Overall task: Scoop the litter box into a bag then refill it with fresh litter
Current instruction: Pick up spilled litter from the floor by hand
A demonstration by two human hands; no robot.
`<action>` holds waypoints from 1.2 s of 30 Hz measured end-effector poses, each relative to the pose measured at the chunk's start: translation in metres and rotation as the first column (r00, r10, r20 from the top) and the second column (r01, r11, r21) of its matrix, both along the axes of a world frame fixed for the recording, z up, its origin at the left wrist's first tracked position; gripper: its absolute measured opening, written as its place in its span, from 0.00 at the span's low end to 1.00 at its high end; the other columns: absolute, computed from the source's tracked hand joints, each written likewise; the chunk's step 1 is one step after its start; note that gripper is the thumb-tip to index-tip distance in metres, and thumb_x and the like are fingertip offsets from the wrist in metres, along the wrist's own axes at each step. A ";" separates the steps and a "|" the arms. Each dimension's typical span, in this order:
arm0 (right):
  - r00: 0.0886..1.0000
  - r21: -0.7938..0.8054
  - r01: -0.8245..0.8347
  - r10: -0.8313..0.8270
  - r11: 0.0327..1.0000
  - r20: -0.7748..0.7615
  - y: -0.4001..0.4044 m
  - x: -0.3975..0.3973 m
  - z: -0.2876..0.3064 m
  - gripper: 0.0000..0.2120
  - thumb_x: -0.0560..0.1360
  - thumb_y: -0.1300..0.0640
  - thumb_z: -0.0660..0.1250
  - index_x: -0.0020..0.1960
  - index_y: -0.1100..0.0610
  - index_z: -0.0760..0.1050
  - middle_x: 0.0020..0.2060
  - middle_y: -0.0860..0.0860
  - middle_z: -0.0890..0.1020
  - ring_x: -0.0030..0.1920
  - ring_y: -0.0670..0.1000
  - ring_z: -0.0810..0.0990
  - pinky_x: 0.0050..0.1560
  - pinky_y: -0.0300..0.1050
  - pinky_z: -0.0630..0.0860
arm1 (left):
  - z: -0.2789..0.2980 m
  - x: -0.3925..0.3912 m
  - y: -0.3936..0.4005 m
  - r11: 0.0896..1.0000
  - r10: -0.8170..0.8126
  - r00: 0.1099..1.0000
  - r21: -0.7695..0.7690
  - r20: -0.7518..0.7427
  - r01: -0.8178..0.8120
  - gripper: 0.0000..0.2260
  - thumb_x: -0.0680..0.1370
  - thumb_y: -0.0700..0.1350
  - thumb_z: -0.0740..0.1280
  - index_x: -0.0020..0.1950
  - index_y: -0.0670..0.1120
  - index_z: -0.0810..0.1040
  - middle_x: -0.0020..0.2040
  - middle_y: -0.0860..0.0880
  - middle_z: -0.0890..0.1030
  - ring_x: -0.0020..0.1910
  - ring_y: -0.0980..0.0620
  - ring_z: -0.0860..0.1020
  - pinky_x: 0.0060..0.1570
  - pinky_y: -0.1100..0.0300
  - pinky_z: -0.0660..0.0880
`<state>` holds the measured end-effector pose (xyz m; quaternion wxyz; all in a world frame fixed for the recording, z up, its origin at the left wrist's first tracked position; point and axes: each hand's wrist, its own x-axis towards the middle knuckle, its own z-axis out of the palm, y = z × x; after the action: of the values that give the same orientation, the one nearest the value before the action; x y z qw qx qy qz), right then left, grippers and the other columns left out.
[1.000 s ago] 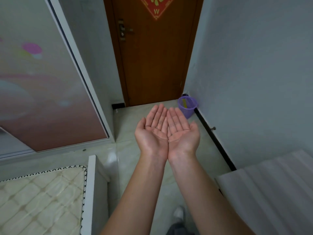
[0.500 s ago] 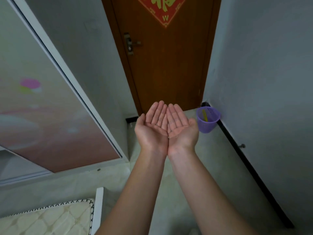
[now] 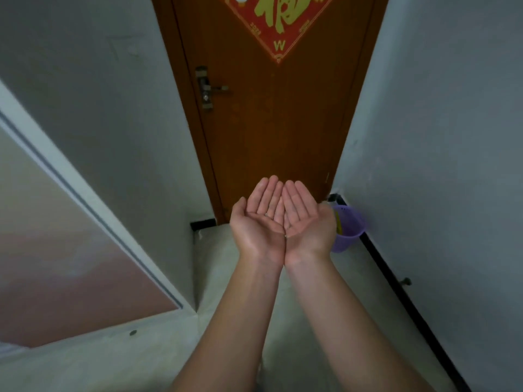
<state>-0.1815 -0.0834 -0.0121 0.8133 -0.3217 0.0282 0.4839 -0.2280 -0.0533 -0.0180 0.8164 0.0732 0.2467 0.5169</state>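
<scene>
The person is holding both bare hands out in front, palms turned up and pressed together along their little-finger edges, forming a shallow cup. The left hand [image 3: 261,222] and the right hand [image 3: 304,222] are touching from the wrists up to the fingers [image 3: 268,193], which are lying spread flat and extended, gripping nothing; both palms are showing bare. The forearms are reaching in from the bottom edge and meeting at the wrists.

Straight beyond the fingertips a brown wooden door [image 3: 283,131] is standing shut, with a metal lever handle [image 3: 210,89] up and to the left of the fingers and a red diamond decoration with gold characters [image 3: 278,24] high above them. Just to the right of the right hand, partly hidden behind it, a small purple plastic basket [image 3: 346,230] is sitting on the floor in the corner against the grey wall [image 3: 438,137]. Below the hands the pale tiled floor [image 3: 215,278] is showing. Far to the left of the fingers a sliding panel with a white frame [image 3: 56,222] is running along the wall.

No litter box, scoop, bag or litter is appearing anywhere in this view, so their location cannot be told.
</scene>
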 end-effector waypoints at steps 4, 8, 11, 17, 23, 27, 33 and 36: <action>0.998 0.016 0.066 -0.066 0.998 -0.013 0.064 0.012 0.015 0.27 0.84 0.47 0.45 0.59 0.60 0.78 0.52 0.54 0.85 0.55 0.52 0.83 0.64 0.49 0.74 | 0.012 0.015 0.070 0.997 -0.073 0.997 0.011 0.008 0.073 0.24 0.85 0.51 0.49 0.66 0.38 0.77 0.59 0.41 0.82 0.60 0.44 0.81 0.69 0.50 0.71; 0.981 0.044 0.176 -0.172 0.983 -0.089 0.112 0.035 0.022 0.26 0.84 0.48 0.46 0.58 0.63 0.78 0.52 0.57 0.85 0.55 0.55 0.83 0.64 0.51 0.74 | 0.019 0.040 0.119 0.987 -0.158 0.987 0.032 -0.001 0.158 0.23 0.85 0.50 0.49 0.65 0.39 0.77 0.58 0.41 0.83 0.60 0.45 0.81 0.69 0.50 0.71; 0.970 0.029 0.216 -0.211 0.976 -0.122 0.141 0.058 0.020 0.26 0.84 0.48 0.46 0.58 0.63 0.78 0.52 0.58 0.85 0.55 0.55 0.83 0.65 0.52 0.73 | 0.015 0.063 0.148 0.980 -0.198 0.980 0.016 0.002 0.198 0.23 0.85 0.50 0.49 0.64 0.38 0.77 0.58 0.40 0.83 0.60 0.44 0.81 0.70 0.50 0.70; 0.946 0.004 0.273 -0.268 0.962 -0.181 0.199 0.120 0.003 0.26 0.84 0.47 0.47 0.56 0.63 0.78 0.51 0.58 0.85 0.56 0.55 0.82 0.64 0.51 0.74 | -0.001 0.128 0.211 0.968 -0.252 0.967 -0.015 -0.037 0.252 0.23 0.85 0.51 0.49 0.61 0.39 0.79 0.57 0.41 0.83 0.61 0.44 0.80 0.70 0.50 0.69; 0.941 0.019 0.271 -0.261 0.962 -0.218 0.278 0.195 -0.008 0.26 0.84 0.48 0.46 0.56 0.62 0.78 0.51 0.58 0.85 0.55 0.54 0.83 0.62 0.49 0.76 | -0.005 0.202 0.291 0.963 -0.267 0.957 0.012 -0.112 0.270 0.24 0.85 0.52 0.49 0.63 0.39 0.78 0.58 0.41 0.83 0.60 0.44 0.80 0.70 0.50 0.70; 0.944 0.040 0.265 -0.251 0.963 -0.214 0.329 0.244 -0.002 0.27 0.84 0.47 0.46 0.58 0.63 0.78 0.52 0.58 0.85 0.55 0.54 0.83 0.62 0.49 0.76 | 0.003 0.250 0.341 0.962 -0.267 0.956 0.017 -0.125 0.271 0.24 0.85 0.52 0.49 0.63 0.38 0.78 0.58 0.41 0.83 0.60 0.45 0.81 0.68 0.50 0.71; 0.928 0.004 0.323 -0.316 0.947 -0.198 0.369 0.307 -0.006 0.27 0.84 0.47 0.46 0.59 0.63 0.78 0.52 0.58 0.84 0.55 0.55 0.83 0.63 0.50 0.75 | 0.003 0.316 0.383 0.946 -0.324 0.939 -0.002 -0.119 0.326 0.24 0.85 0.52 0.49 0.61 0.39 0.78 0.57 0.41 0.83 0.60 0.45 0.80 0.67 0.52 0.72; 0.900 -0.045 0.400 -0.402 0.915 -0.167 0.382 0.338 -0.011 0.25 0.83 0.48 0.48 0.61 0.63 0.77 0.52 0.58 0.84 0.54 0.54 0.84 0.62 0.50 0.76 | -0.005 0.352 0.398 0.917 -0.395 0.910 -0.001 -0.127 0.398 0.23 0.84 0.51 0.49 0.61 0.39 0.78 0.57 0.41 0.83 0.61 0.46 0.80 0.65 0.53 0.72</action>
<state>0.1564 0.2989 -0.0230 0.8884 -0.2698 0.1667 0.3320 0.1238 0.3451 -0.0234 0.8863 0.1640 0.2705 0.3381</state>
